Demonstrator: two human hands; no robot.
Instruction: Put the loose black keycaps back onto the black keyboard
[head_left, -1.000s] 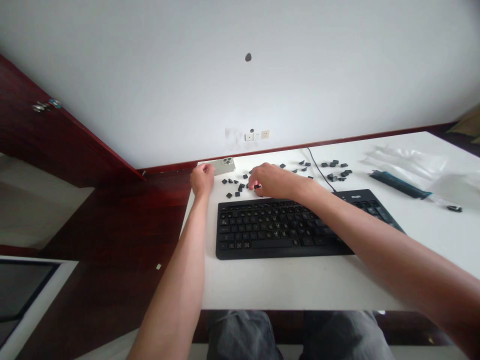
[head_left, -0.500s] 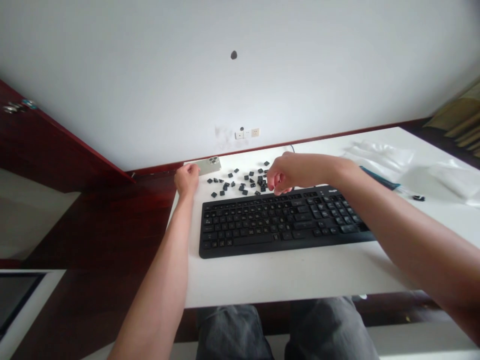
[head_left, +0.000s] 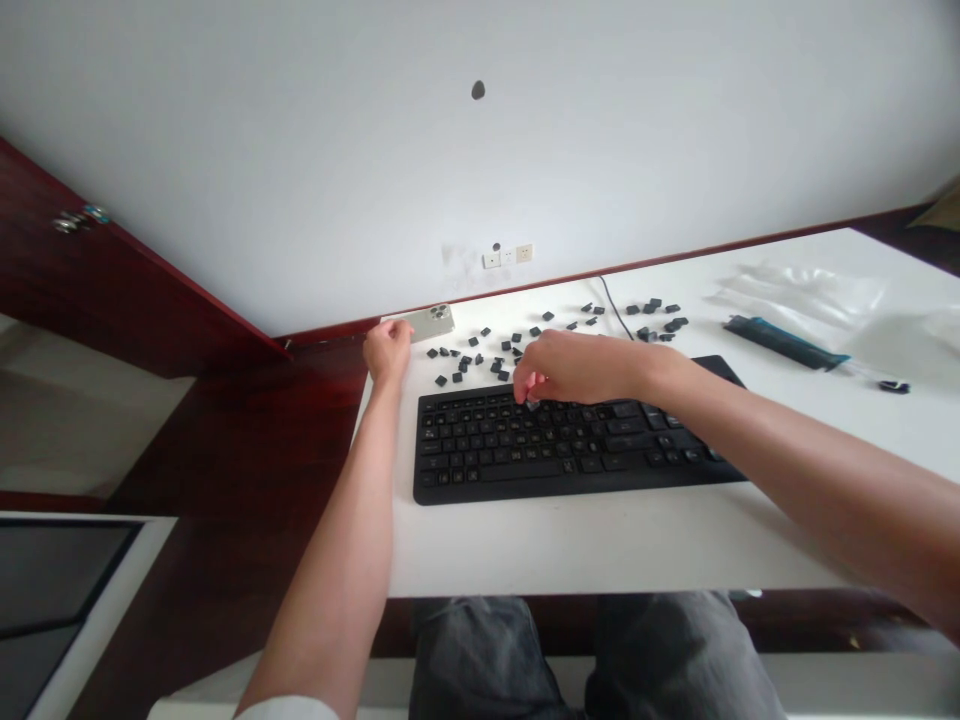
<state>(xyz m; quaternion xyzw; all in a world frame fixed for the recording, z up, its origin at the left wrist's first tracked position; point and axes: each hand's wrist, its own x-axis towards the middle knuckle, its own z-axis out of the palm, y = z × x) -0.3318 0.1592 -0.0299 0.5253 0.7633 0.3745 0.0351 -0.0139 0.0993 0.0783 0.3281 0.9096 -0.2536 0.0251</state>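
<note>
A black keyboard (head_left: 517, 471) lies on the white table, with some key positions showing no keycaps. My right hand (head_left: 559, 368) is over its upper middle, fingers pinched together on a small dark keycap (head_left: 532, 405) at the key rows. Several loose black keycaps (head_left: 503, 376) are scattered behind the keyboard, partly hidden by this hand. My left hand (head_left: 388, 348) rests at the table's far left corner, fingers curled closed beside the left end of a phone (head_left: 431, 322) lying camera side up. What those fingers hold, if anything, is hidden.
More loose keycaps (head_left: 655, 302) lie behind my right forearm, by a thin cable (head_left: 615, 308). A dark, narrow packet (head_left: 787, 342) and clear plastic wrapping (head_left: 814, 290) are at the right. The wall stands behind the table (head_left: 600, 548); a dark red door (head_left: 112, 260) is at the left.
My right hand has moved left and toward me, from the keycap pile onto the keyboard's upper rows. My left hand stays by the phone. The view has shifted slightly.
</note>
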